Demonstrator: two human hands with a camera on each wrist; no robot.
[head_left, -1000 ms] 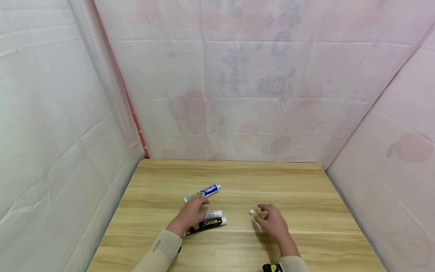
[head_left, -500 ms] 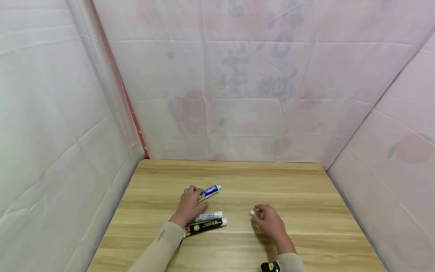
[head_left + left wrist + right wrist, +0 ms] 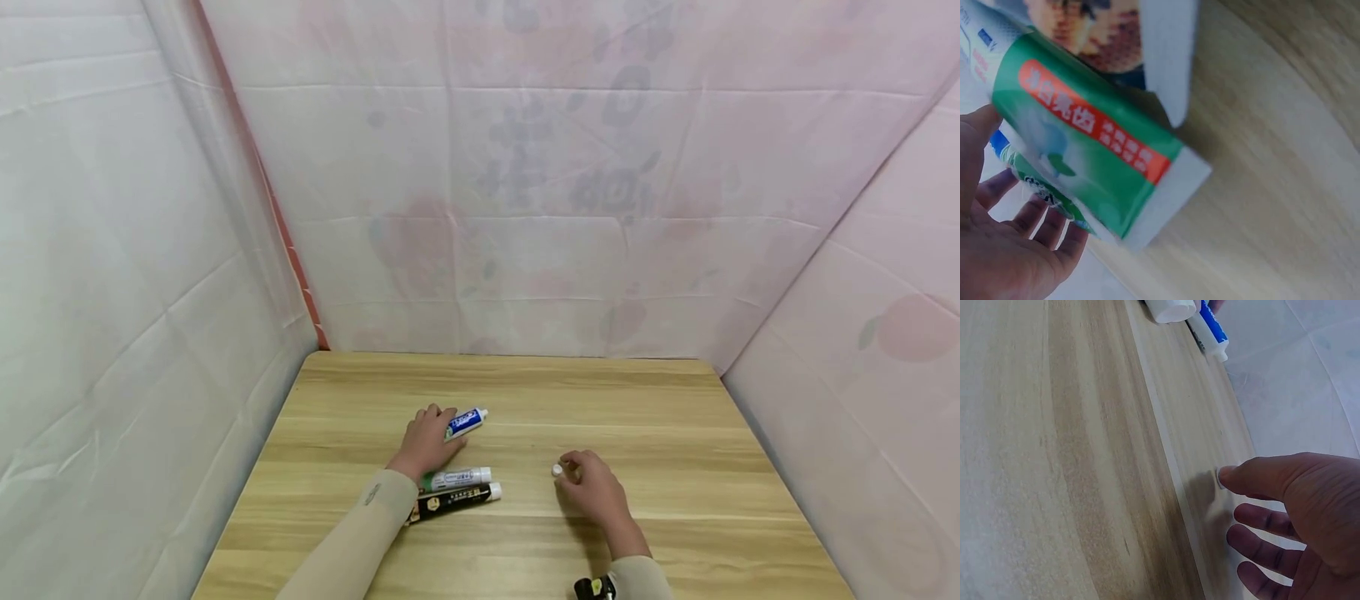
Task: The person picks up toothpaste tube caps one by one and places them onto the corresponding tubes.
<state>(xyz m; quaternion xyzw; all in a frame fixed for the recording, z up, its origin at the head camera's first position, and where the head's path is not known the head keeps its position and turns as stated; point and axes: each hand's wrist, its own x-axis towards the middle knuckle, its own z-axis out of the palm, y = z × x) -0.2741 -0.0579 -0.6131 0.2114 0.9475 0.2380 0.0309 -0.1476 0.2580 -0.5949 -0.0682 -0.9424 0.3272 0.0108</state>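
My left hand [image 3: 429, 440] grips the tail half of a blue, white and green toothpaste tube [image 3: 467, 422], whose bare nozzle points right. In the left wrist view, the fingers curl against that tube behind a green-and-white toothpaste tube [image 3: 1085, 131]. That second tube, white-capped, lies just in front of the hand in the head view, beside a black toothpaste tube [image 3: 456, 501] with a white cap. Farther right, my right hand [image 3: 600, 492] pinches a small white cap [image 3: 557, 470] between thumb and forefinger, close over the table; its other fingers are loosely bent.
The wood-grain table [image 3: 525, 550] has rounded back corners. Pale printed sheets hang around it: a back sheet [image 3: 525, 250], a left sheet [image 3: 135, 333] and a right sheet [image 3: 862, 375]. A black device [image 3: 595, 588] sits at the right wrist.
My left hand has moved from above the tubes onto the blue toothpaste tube and taken hold of it. My right thumb and forefinger have come together on the white cap.
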